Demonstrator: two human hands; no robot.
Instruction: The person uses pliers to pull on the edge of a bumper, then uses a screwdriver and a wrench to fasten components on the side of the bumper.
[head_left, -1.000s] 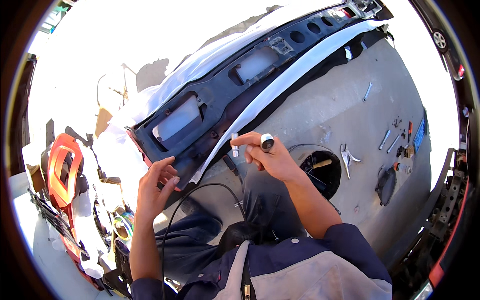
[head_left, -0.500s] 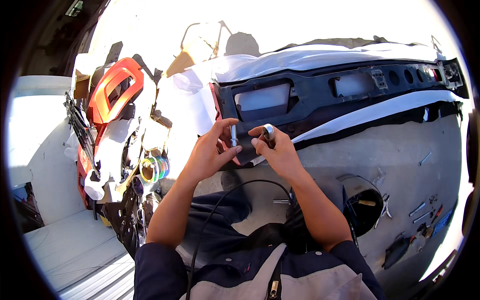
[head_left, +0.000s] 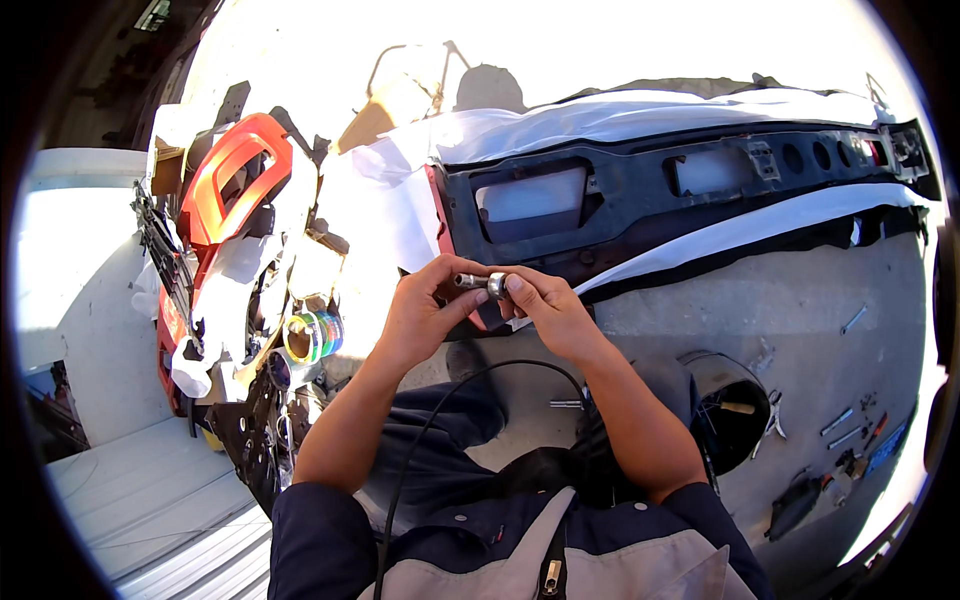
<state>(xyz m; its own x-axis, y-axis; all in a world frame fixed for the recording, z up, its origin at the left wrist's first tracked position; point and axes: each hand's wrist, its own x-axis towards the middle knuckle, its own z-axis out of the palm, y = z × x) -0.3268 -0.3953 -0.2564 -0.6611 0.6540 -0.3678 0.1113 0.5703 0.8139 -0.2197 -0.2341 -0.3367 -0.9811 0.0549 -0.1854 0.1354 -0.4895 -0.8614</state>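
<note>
Narrow silver cylindrical metal piece [head_left: 467, 281] is being held sideways in the left hand [head_left: 416, 312], just beside a rounded silver metal piece [head_left: 497, 287] being pinched by the right hand [head_left: 556, 316]. Whether the two pieces are touching is being obscured by the grip. Unlike half a second earlier, the narrow piece is being kept level, not upright. Beyond, a long dark-grey panel's [head_left: 632, 206] near corner is being partly covered.
</note>
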